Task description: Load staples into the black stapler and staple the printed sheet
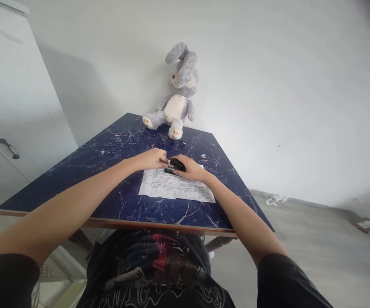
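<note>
Printed sheets of paper (175,187) lie on the blue marbled table (114,145), with their lower edges slightly offset. Over their top edge sits a black stapler (177,164). My right hand (189,168) is closed around the stapler from the right. Just left of the stapler's front end, my left hand (156,159) has its fingers pinched together. Those fingertips are close to the stapler and the upper paper edge; whatever is between them is too small to make out.
A grey plush rabbit (176,102) sits at the table's far edge against the white wall. To the left stands a white cabinet (18,94) with a dark handle. On the floor at right are a clear plastic item (276,199) and a flat cardboard piece (368,225).
</note>
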Demonstrator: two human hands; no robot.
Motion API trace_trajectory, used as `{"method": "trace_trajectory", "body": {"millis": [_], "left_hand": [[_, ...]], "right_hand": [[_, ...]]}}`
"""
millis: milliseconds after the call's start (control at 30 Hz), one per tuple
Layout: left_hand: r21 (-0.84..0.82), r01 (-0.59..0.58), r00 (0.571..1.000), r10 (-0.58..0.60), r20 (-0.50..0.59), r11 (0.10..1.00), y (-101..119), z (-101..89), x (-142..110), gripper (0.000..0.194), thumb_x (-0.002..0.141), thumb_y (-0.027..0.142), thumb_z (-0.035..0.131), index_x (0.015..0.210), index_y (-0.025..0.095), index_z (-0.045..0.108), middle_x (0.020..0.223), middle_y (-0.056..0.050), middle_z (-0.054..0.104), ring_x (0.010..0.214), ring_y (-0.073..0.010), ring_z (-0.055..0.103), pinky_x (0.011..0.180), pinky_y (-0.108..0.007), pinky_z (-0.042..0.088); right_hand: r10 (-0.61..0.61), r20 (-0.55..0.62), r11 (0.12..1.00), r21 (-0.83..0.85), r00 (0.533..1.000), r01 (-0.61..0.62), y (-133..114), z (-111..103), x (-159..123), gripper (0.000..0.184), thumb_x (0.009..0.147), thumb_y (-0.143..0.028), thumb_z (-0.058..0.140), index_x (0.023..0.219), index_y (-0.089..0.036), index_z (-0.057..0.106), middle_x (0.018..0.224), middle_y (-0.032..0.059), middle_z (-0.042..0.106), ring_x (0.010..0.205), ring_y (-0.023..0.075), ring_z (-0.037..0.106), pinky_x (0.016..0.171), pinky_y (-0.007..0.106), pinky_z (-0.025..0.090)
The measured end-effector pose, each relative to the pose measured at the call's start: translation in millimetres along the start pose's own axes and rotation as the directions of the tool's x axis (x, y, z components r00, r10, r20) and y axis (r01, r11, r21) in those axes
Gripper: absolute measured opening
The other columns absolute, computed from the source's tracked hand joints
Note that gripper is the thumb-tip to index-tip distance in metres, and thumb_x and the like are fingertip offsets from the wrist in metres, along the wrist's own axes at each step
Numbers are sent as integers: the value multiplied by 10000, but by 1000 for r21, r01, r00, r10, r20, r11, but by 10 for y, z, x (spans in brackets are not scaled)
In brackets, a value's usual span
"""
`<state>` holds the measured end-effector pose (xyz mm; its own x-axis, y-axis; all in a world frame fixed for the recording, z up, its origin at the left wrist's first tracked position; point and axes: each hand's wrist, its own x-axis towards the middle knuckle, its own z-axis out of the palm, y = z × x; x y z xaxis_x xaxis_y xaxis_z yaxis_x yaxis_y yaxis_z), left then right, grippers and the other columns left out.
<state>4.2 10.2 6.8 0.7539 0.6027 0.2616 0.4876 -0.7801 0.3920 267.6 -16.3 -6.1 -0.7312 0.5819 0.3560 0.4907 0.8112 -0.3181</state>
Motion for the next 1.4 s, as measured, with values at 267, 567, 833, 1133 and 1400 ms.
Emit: {"method": "trace_trajectory", "body": {"millis": [267, 567, 833, 1133, 1400], "left_hand": [[25, -20, 1000, 20, 10, 999, -64, 45, 13, 162, 888, 322, 735, 880, 209, 850, 903, -64, 663, 824, -199, 635, 742, -307, 432], [73, 6, 996, -13, 89, 997, -46, 22, -7, 243, 935, 398, 685, 917, 227, 857, 956, -91, 697, 830, -214, 637, 717, -313, 414], [-290, 86, 984, -35, 176, 953, -313, -206, -161, 284, 871, 329, 746, 1139, 301, 834, 1124, -55, 792, 960, -217, 721, 844, -298, 502], [-270, -33, 995, 5, -104, 962, 8, 143, 17, 119, 885, 277, 654, 915, 178, 713, 904, -46, 722, 873, -209, 672, 860, -329, 510], [-346, 66, 952, -162, -259, 936, -249, -61, 14, 228, 857, 234, 534, 1031, 181, 671, 965, -55, 708, 765, -179, 686, 762, -321, 544]], "right_hand": [[3, 6, 1000, -1, 1000, -3, -6, -7, 2, 466, 935, -349, 693, 1358, -184, 586, 1250, 141, 688, 1080, 282, 648, 965, 460, 527], [21, 10, 1000, 2, 1000, -21, -39, -19, 5, 416, 931, -335, 686, 1303, -175, 594, 1209, 130, 694, 1018, 260, 642, 896, 400, 497], [42, 56, 990, 132, 998, -49, 11, -115, -9, 267, 936, -400, 688, 1071, -179, 620, 879, 7, 654, 738, 165, 567, 704, 285, 413], [-5, -55, 987, 158, 998, 14, -162, -50, 11, 301, 935, -414, 707, 1105, -174, 647, 936, 42, 691, 775, 177, 589, 743, 299, 456], [235, -164, 855, 504, 958, -123, 92, 2, 101, 611, 1109, -606, 213, 1228, -187, 641, 1213, 135, 714, 1142, 250, 671, 921, 385, 551]]}}
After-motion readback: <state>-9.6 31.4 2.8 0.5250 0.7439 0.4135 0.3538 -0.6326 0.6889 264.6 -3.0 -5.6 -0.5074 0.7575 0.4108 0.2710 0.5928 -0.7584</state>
